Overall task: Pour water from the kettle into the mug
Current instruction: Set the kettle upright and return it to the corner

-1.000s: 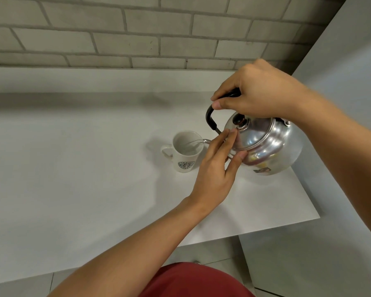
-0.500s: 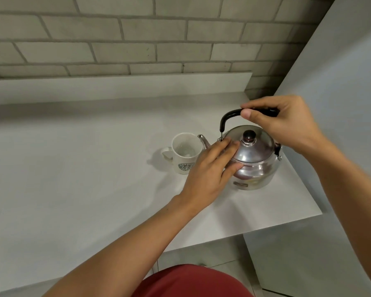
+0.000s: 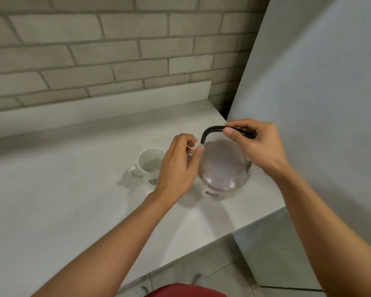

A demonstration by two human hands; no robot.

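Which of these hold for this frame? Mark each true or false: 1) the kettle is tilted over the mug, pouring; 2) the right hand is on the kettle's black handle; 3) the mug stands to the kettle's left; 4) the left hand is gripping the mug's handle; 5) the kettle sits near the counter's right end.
1) False. The kettle stands upright on the counter, beside the mug, not over it.
2) True. The right hand holds the black handle.
3) True.
4) False. The left hand hovers between mug and kettle; the mug's handle points the other way, untouched.
5) True.
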